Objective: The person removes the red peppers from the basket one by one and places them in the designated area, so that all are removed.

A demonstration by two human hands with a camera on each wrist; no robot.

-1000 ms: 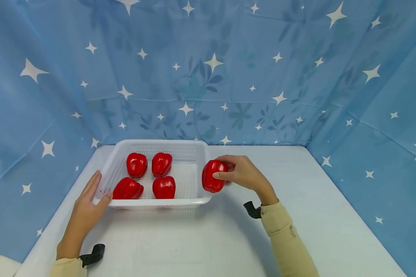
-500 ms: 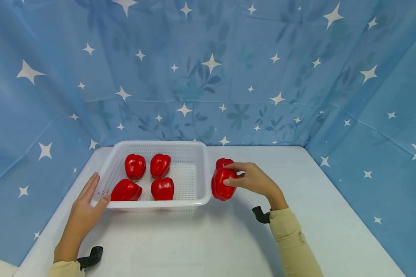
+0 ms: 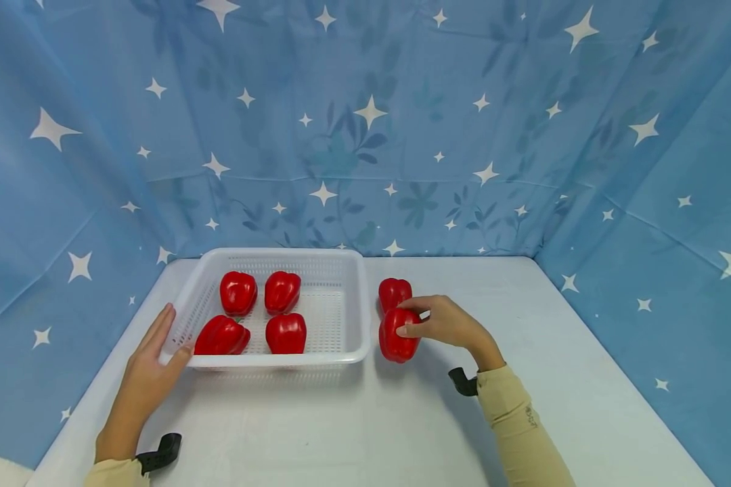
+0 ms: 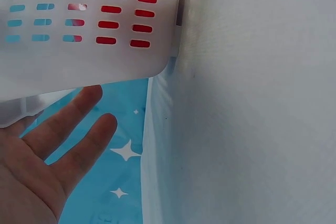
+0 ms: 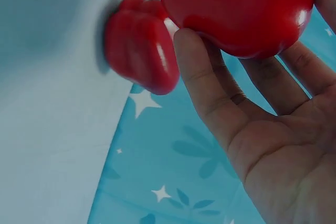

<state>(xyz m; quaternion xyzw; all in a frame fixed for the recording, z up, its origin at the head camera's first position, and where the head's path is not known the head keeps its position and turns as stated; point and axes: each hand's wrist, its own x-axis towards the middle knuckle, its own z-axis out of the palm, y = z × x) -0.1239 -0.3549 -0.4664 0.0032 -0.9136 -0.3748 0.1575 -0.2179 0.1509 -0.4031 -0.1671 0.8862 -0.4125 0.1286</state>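
Observation:
A white perforated plastic basket [image 3: 331, 358] holds several glossy red bell peppers, among them one bell pepper [image 3: 238, 293] at the back left. My left hand [image 3: 148, 379] rests at the basket's front left corner, with the thumb by the rim and fingers extended along the side. The left wrist view shows spread, straight fingers [image 4: 79, 150] beside the basket wall [image 4: 126, 64]. Right of the basket, my right hand [image 3: 447, 325] holds a red bell pepper [image 3: 397, 338] between thumb and fingers. In the right wrist view, fingertips touch this held bell pepper [image 5: 241, 9].
Another red bell pepper [image 3: 394, 293] lies on the white table [image 3: 317, 433], just behind the held one. A blue curtain [image 3: 365, 128] with white stars and leaf prints encloses the table at the back and sides.
My right hand has moved right and toward the front with the bell pepper, away from the basket's right edge. The pepper behind it shows more. The left hand stays at the basket corner.

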